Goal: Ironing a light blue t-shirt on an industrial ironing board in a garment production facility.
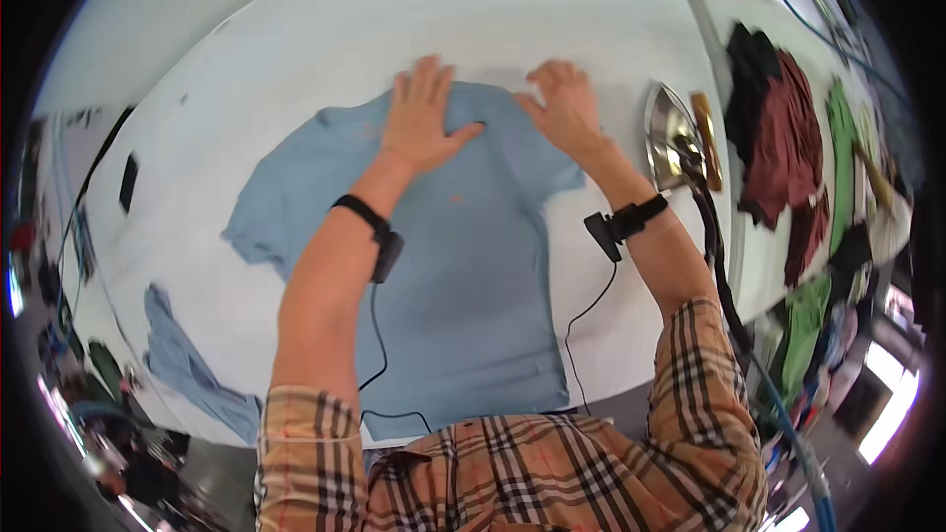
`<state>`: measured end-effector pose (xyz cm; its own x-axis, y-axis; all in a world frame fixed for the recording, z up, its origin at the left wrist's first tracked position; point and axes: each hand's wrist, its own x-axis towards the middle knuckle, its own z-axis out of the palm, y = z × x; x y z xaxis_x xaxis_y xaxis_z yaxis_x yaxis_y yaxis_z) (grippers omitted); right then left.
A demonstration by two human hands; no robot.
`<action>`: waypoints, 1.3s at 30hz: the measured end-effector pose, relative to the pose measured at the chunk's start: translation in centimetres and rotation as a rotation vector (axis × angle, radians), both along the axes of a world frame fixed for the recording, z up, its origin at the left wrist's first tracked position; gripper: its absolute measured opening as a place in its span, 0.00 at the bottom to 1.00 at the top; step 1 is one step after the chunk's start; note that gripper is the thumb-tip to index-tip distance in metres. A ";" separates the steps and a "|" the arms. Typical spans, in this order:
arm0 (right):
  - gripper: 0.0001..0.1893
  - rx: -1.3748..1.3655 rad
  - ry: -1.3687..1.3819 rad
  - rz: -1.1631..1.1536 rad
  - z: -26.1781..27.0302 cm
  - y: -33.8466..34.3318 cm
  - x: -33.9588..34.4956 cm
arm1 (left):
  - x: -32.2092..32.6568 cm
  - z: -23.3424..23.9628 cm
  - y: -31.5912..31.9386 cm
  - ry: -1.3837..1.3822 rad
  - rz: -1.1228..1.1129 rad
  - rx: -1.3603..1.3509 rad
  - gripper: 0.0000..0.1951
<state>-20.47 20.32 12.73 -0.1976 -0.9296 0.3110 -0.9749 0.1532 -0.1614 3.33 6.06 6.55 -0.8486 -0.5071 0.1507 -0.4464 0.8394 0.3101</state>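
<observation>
A light blue short-sleeved T-shirt (458,258) lies spread on a white table (547,22), its collar turned away from me and a small orange mark on the chest. My left hand (421,114) rests flat on the shirt near the neckline, fingers pointing away and thumb out to the right. Over the right shoulder and sleeve is my right hand (565,103), slightly blurred, its fingers apart and bent; whether it touches the cloth I cannot tell. Both wrists carry black strapped devices with thin cables. Nothing is held in either hand.
A steam iron (669,137) lies to the right, its shiny metal plate showing, beside a brown strip (706,140). Its dark hose (720,266) runs towards me. Farther right are maroon and black garments (783,125). Another blue cloth (196,369) lies at the left front edge.
</observation>
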 end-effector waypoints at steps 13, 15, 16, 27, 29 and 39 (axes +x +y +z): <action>0.32 0.033 0.369 -0.493 6.7 15.0 -12.3 | -4.1 0.6 -1.1 0.272 -0.189 0.108 0.29; 0.31 -0.201 0.193 -0.350 7.3 13.4 -9.9 | -4.8 0.3 -1.6 0.219 -0.192 0.073 0.19; 0.30 -0.156 0.133 -0.204 6.6 12.1 -8.2 | -5.1 0.2 -1.7 0.217 -0.200 0.084 0.19; 0.12 0.284 -0.642 -0.224 -0.7 7.9 -3.5 | -6.6 -0.2 -2.1 0.335 -0.186 0.150 0.14; 0.12 0.344 -0.671 -0.274 0.2 7.9 -3.6 | -6.5 0.1 -2.4 0.302 -0.215 0.180 0.13; 0.12 0.205 -0.751 -0.299 0.1 9.8 -4.7 | -6.4 0.7 -2.6 0.311 -0.242 0.439 0.12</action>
<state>-25.17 30.14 12.80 -0.5322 -0.8290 -0.1715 -0.5327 0.4854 -0.6932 -3.05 3.44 7.29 -0.8974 -0.3762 0.2306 -0.0909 0.6691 0.7376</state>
